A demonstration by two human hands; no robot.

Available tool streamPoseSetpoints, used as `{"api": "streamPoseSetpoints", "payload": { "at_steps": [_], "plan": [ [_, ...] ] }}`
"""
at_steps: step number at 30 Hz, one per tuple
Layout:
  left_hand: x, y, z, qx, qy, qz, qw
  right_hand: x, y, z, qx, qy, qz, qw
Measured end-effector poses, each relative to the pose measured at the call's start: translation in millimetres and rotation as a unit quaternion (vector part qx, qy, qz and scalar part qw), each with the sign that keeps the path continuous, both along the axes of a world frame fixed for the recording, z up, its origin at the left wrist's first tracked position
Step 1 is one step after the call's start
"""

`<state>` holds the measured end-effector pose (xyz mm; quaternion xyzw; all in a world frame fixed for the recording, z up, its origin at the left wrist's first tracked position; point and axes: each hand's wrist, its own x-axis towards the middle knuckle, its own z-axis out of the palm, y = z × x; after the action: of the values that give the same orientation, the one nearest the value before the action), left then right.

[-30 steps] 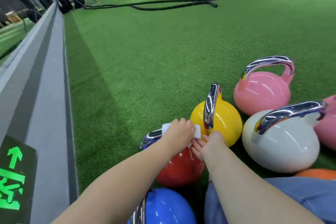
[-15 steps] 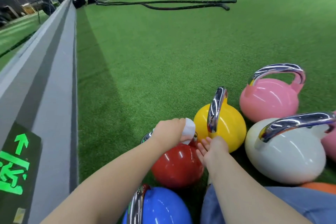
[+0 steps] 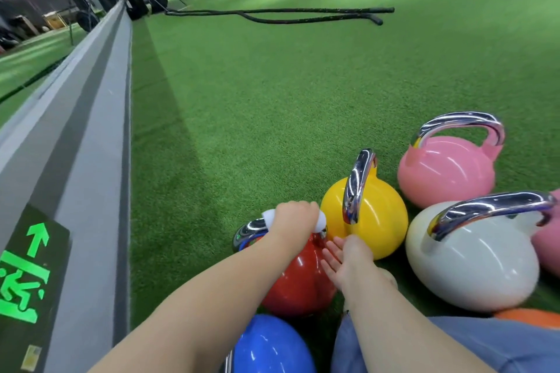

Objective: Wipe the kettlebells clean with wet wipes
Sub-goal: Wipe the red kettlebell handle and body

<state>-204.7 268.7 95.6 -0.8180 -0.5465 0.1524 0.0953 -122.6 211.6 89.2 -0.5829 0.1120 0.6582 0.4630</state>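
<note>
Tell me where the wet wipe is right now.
In the head view the wet wipe is low and centre, wrapped over the chrome handle of the red kettlebell inside the left hand, just left of the yellow kettlebell.

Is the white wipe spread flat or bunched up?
Bunched: the white wet wipe bulges from both sides of the gripping left hand.
</note>
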Motion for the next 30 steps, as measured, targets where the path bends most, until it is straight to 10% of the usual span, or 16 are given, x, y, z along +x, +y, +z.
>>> {"api": "streamPoseSetpoints", "payload": {
  "at_steps": [14,21,30],
  "plan": [
    [-68.3,-10.5,-9.2,0.050,-0.166,0.069,0.982,-16.8,10.1,-9.7,0.148,-0.384,0.178,0.894],
    [-102.4,-22.6,-27.7,0.018,-0.448,0.275,0.851,-19.0,3.0,-18.8,0.172,-0.393,0.302,0.852],
    [-47.9,-10.7,-3.8,0.050,-0.131,0.112,0.984,-40.8,-15.5,-40.8,0.225,-0.477,0.594,0.607]
  ]
}}
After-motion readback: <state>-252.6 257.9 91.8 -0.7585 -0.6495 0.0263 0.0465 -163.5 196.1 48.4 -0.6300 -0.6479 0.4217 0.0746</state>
